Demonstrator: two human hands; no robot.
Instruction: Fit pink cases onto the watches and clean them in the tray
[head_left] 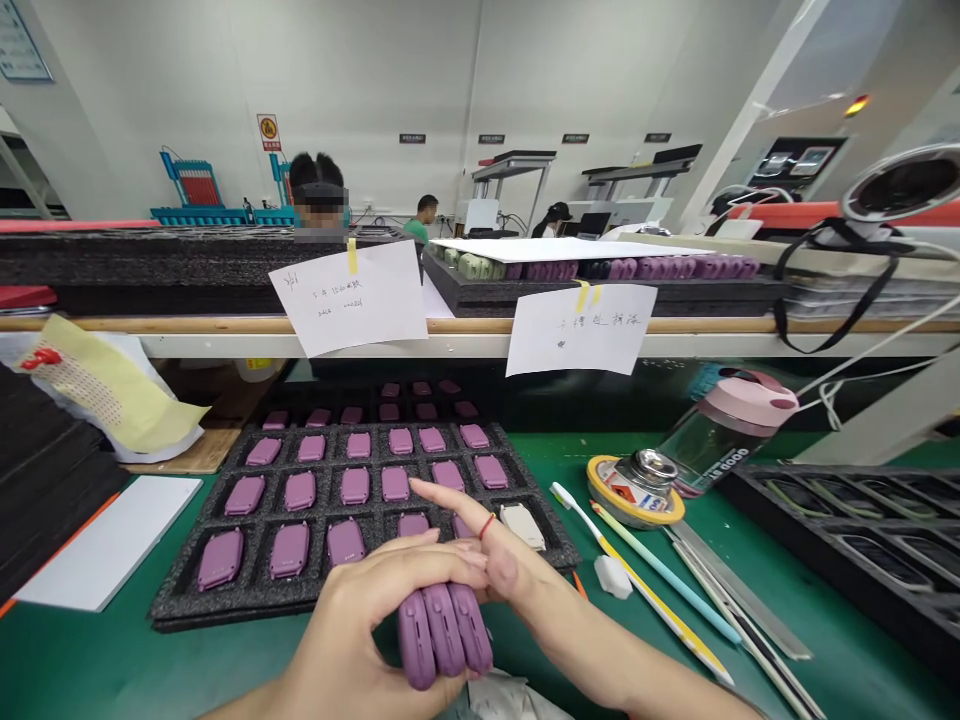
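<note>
My left hand (356, 610) is closed around a short stack of three purple watch-like cases (446, 632), their narrow sides facing me. Just beyond it, my right hand (502, 565) reaches over the black foam tray (174, 585) with its index finger stretched out. That fingertip is at the edge of a purple case (395, 484) lying in the tray; whether they touch I cannot tell. The right hand's other fingers are partly hidden behind the left. More purple cases (289, 550) sit singly in the tray's compartments, with one cream case (523, 525) at the front right corner.
A toothbrush (637, 585), a light-blue stick (667, 573), a white block (613, 577), a yellow-rimmed round tin (630, 490) and a pink-lidded bottle (731, 430) lie at right. Another foam tray (731, 490) stands far right. Overhead runs a shelf (465, 345) with paper notes. Co-workers sit beyond.
</note>
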